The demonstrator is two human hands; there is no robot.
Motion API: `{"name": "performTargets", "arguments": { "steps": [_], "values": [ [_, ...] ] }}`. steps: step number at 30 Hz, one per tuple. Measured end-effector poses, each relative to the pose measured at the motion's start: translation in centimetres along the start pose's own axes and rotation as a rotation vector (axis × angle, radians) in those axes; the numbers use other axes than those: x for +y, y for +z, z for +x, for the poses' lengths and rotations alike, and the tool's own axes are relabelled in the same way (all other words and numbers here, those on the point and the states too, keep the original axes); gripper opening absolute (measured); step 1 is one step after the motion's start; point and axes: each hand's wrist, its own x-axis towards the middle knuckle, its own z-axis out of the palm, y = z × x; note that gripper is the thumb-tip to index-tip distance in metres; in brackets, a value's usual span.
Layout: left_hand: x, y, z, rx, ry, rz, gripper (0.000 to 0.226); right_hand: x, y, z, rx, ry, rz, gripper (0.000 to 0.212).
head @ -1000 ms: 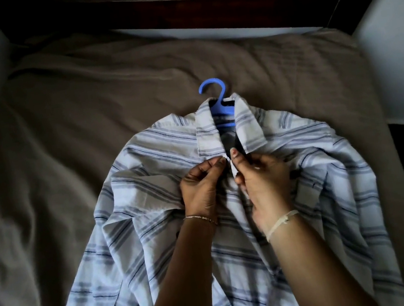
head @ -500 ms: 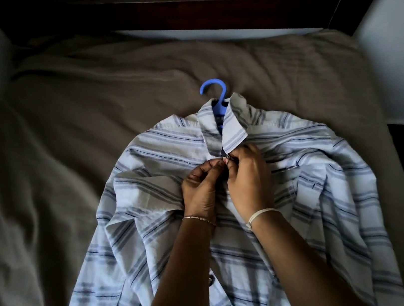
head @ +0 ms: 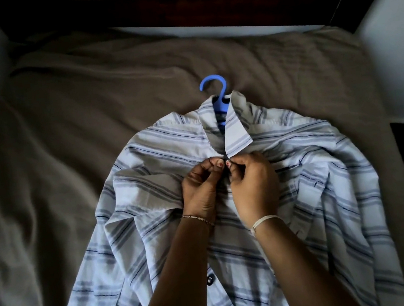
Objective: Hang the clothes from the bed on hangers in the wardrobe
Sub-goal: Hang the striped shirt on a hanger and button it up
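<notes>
Both my hands pinch the front of the striped shirt just under its collar, on the bed.

The striped shirt [head: 289, 166] lies flat on the brown bed sheet [head: 85, 117], with its front side up and the collar [head: 235, 132] pointing away from me. A blue hanger [head: 215, 93] is inside the shirt; only its hook and a small part of the neck come out above the collar. My left hand [head: 201, 189] and my right hand [head: 254, 184] are side by side and touching at the fingertips, right below the collar. The fingers of each hand are curled closed and they grip the two edges of the shirt front between thumb and fingers. I cannot tell if a button is between them. A dark button [head: 210, 279] shows lower on the shirt, next to my left forearm. A thin bracelet [head: 197, 218] is on my left wrist and a pale band [head: 265, 222] is on my right wrist.
</notes>
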Motion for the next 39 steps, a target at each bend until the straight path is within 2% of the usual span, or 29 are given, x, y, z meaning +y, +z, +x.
{"name": "performTargets", "arguments": {
  "steps": [4, 8, 12, 15, 17, 20, 22, 30, 39],
  "values": [
    [0.1, 0.2, -0.1, 0.010, -0.006, -0.011, 0.013, 0.5, 0.7, -0.1, 0.047, 0.148, 0.250, 0.008],
    [0.2, 0.1, 0.0, 0.018, -0.037, -0.046, 0.011, 0.6, 1.6, -0.1, 0.033, 0.248, 0.373, 0.007],
    [0.1, 0.0, 0.1, 0.052, -0.059, -0.099, 0.011, 0.9, 1.7, 0.0, -0.062, 0.285, 0.494, 0.005],
    [0.0, -0.2, 0.2, 0.050, -0.065, -0.149, 0.014, 1.3, 1.3, 0.0, -0.134, 0.249, 0.562, 0.015],
    [0.1, -0.3, 0.3, 0.037, -0.080, -0.185, 0.014, 1.3, 1.0, 0.0, -0.174, 0.300, 0.665, 0.021],
    [0.1, -0.3, 0.3, 0.030, -0.098, -0.201, 0.011, 1.0, 0.6, 0.2, -0.176, 0.380, 0.813, 0.018],
    [0.0, -0.3, 0.3, 0.040, -0.097, -0.188, 0.012, 0.9, 0.7, 0.2, -0.165, 0.386, 0.851, 0.010],
    [0.0, -0.4, 0.4, 0.022, -0.100, -0.161, 0.011, 0.7, 1.8, 0.2, -0.055, 0.349, 0.800, 0.013],
    [-0.6, -0.2, 0.5, 0.089, -0.019, -0.077, 0.009, 1.5, 1.6, 0.8, -0.164, 0.461, 0.964, 0.015]
  ]
}}
